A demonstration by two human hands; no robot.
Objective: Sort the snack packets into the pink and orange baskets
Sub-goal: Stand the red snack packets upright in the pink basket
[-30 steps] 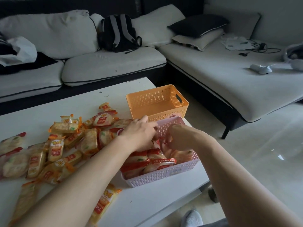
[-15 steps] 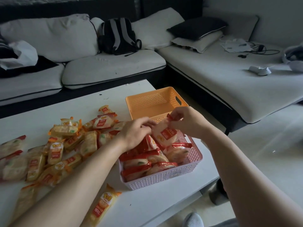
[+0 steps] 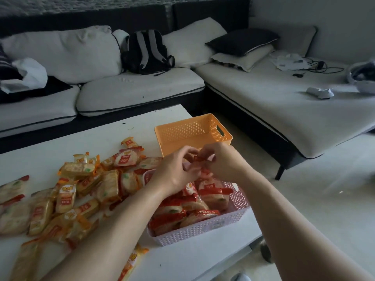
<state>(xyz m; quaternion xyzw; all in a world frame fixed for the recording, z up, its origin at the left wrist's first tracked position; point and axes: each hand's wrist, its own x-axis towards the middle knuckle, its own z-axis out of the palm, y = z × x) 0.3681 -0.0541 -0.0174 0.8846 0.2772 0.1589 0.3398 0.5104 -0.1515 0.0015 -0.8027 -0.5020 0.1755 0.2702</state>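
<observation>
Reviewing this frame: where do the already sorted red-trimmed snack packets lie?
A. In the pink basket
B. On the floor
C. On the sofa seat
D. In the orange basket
A: the pink basket at the table's near edge is piled with red-trimmed packets, while the orange basket behind it shows only its bare inner walls.

The far basket point(image 3: 182, 130) is showing orange lattice, the near basket point(image 3: 203, 230) pale pink lattice; its packets point(image 3: 211, 192) are showing red, left packets point(image 3: 66, 196) orange-yellow.
</observation>
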